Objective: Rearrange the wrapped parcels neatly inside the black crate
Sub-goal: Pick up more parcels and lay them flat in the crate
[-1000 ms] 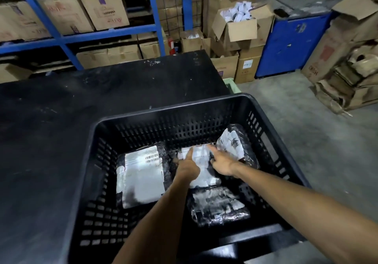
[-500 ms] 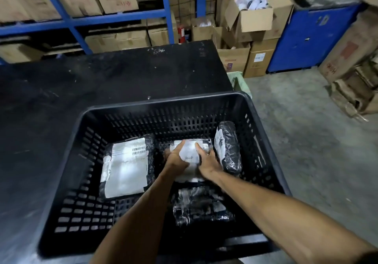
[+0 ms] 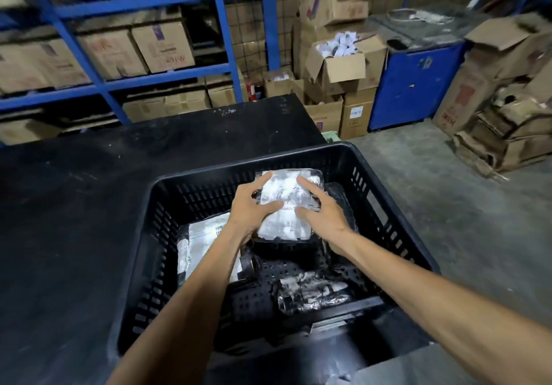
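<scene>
A black slatted crate (image 3: 397, 211) sits on the right end of a black table. Both hands hold one wrapped parcel (image 3: 285, 202) with a white label, lifted and tilted up over the crate's middle. My left hand (image 3: 251, 208) grips its left edge and my right hand (image 3: 321, 214) its right edge. A flat parcel with a barcode label (image 3: 203, 244) lies on the crate floor at the left, partly behind my left forearm. Another dark shiny parcel (image 3: 310, 293) rests near the front wall. A black parcel (image 3: 343, 202) stands against the right wall, mostly hidden.
The black table (image 3: 74, 220) stretches left and behind the crate. Blue shelving (image 3: 167, 80) with cardboard boxes stands at the back. Open cartons (image 3: 343, 68), a blue cabinet (image 3: 415, 86) and flattened cardboard (image 3: 501, 134) line the concrete floor to the right.
Both hands closed on the middle parcel and raised it off the crate floor, tilting it up. The camera view shifted, so the crate now appears further right.
</scene>
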